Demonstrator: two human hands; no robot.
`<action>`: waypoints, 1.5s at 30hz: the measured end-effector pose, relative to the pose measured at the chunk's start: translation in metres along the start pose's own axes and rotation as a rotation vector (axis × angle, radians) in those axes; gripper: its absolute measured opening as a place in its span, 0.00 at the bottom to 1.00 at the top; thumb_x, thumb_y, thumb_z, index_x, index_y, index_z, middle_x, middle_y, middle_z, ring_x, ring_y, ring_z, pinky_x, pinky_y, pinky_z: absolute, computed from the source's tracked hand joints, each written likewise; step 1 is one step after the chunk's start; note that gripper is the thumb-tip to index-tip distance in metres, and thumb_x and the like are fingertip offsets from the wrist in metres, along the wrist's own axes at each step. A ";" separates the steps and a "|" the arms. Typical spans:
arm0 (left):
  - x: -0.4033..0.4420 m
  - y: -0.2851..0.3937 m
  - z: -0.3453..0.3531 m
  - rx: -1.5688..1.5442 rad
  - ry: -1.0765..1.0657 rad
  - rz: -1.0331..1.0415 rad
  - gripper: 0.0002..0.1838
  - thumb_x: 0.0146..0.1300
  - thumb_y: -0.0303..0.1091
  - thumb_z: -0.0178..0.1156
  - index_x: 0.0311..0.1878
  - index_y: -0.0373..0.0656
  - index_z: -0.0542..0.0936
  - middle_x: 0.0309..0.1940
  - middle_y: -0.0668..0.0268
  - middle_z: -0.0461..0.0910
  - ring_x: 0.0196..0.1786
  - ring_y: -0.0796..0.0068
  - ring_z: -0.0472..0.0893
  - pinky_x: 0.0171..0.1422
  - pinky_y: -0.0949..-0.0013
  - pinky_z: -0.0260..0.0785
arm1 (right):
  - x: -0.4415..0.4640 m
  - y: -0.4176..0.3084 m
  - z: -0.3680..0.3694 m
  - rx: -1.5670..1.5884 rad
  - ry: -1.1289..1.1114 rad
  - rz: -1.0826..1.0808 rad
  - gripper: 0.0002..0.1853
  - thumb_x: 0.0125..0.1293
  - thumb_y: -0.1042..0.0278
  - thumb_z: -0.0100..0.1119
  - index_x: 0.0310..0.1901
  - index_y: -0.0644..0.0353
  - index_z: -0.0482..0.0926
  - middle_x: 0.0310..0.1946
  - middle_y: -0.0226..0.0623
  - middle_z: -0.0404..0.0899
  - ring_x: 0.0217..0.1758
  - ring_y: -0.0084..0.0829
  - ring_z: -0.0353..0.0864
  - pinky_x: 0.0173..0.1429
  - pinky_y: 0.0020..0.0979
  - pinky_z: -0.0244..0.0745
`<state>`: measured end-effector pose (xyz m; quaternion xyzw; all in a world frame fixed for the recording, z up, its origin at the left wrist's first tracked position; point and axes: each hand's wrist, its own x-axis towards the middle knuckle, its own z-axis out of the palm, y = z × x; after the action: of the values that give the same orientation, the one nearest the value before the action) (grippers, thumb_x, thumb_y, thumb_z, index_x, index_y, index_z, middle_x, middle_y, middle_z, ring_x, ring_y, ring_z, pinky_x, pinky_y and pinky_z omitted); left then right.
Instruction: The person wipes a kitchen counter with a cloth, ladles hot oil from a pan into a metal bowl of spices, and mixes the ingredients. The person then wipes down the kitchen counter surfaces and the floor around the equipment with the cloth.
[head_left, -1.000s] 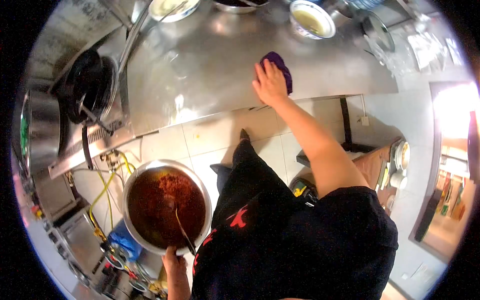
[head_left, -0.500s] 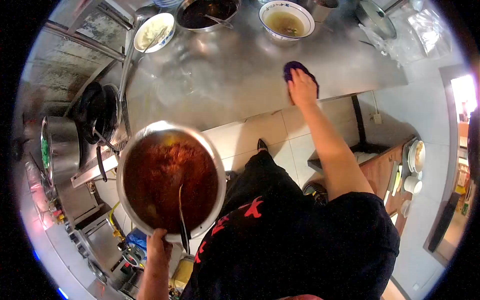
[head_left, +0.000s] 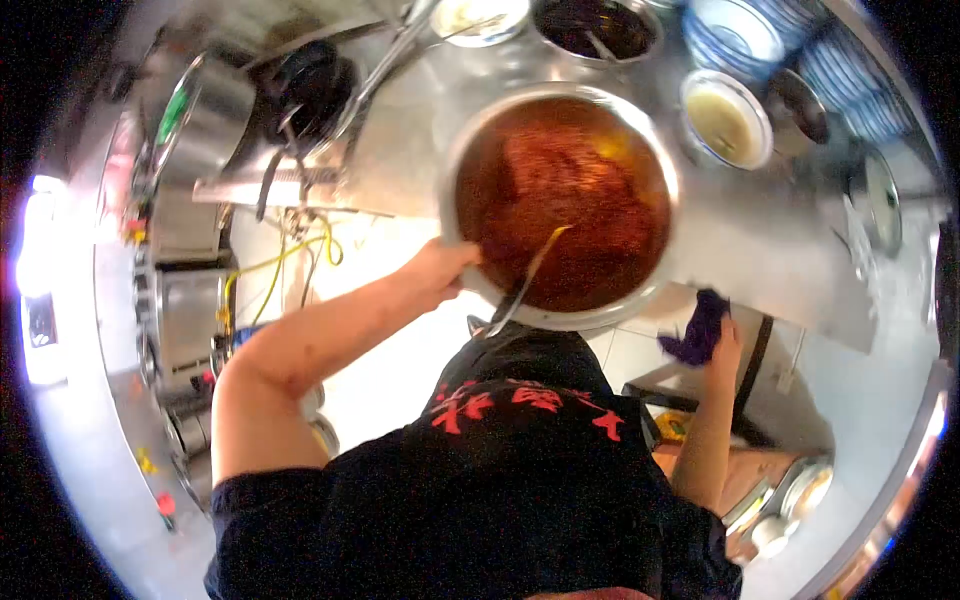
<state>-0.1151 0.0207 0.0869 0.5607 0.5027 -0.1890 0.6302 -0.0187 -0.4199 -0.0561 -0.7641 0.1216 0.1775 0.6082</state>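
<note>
A wide steel basin (head_left: 600, 318) of dark red, oily sauce (head_left: 600, 190) is over the front part of the steel counter (head_left: 760, 265); I cannot tell whether it rests there or hangs just above. My left hand (head_left: 445, 273) grips its near-left rim. A long-handled spoon (head_left: 535, 270) leans in the sauce, its handle over the near rim. My right hand (head_left: 728, 348) is closed on a bunched purple cloth (head_left: 697, 328), off the counter's front edge and right of the basin.
Behind the basin are a bowl of pale food (head_left: 480, 20), a dark sauce bowl (head_left: 600, 35) and a soup bowl (head_left: 727, 125). Stacked bowls (head_left: 735, 45) and plates (head_left: 850, 80) stand back right. A stockpot (head_left: 205, 125) is at left, a wooden shelf (head_left: 738, 480) lower right.
My left hand has carried the basin from beside the counter, right and forward over it. My right hand has lifted the cloth off the counter and drawn it back. The view has turned.
</note>
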 end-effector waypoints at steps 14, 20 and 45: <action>0.015 -0.033 -0.015 -0.118 -0.382 0.299 0.34 0.60 0.46 0.54 0.61 0.31 0.59 0.44 0.52 0.75 0.30 0.72 0.77 0.31 0.74 0.69 | -0.087 0.014 0.212 0.020 -0.664 0.173 0.20 0.64 0.57 0.50 0.48 0.67 0.72 0.41 0.39 0.77 0.45 0.30 0.74 0.52 0.31 0.67; 0.001 -0.158 -0.166 -0.324 -0.099 0.202 0.25 0.63 0.39 0.48 0.59 0.33 0.62 0.45 0.55 0.77 0.30 0.73 0.78 0.32 0.77 0.70 | -0.103 -0.079 0.364 -0.331 -0.249 -0.739 0.14 0.63 0.64 0.49 0.43 0.66 0.74 0.39 0.46 0.75 0.42 0.39 0.74 0.47 0.35 0.69; -0.022 -0.273 -0.299 -1.034 0.275 0.097 0.22 0.63 0.31 0.44 0.58 0.28 0.61 0.46 0.46 0.74 0.29 0.70 0.77 0.29 0.75 0.67 | -0.075 -0.107 0.662 -0.808 -0.640 -0.987 0.17 0.57 0.67 0.53 0.50 0.57 0.70 0.54 0.42 0.67 0.60 0.42 0.63 0.63 0.40 0.57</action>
<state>-0.4699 0.1998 0.0049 0.2196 0.5818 0.1878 0.7603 -0.1255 0.2462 -0.0604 -0.8060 -0.4984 0.1282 0.2926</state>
